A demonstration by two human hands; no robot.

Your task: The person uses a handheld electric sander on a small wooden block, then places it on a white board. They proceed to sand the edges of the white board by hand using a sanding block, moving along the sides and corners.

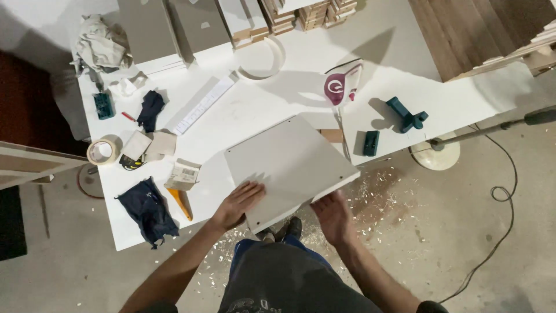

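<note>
Left hand (236,204) flat on smooth square grey panel (289,165), right hand (333,215) open, cupping its near edge, white worktable (255,104)

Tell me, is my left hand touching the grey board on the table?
Touching. The head view shows the left hand lying flat on the grey board, fingers spread over its near corner, with no gap between them.
</note>
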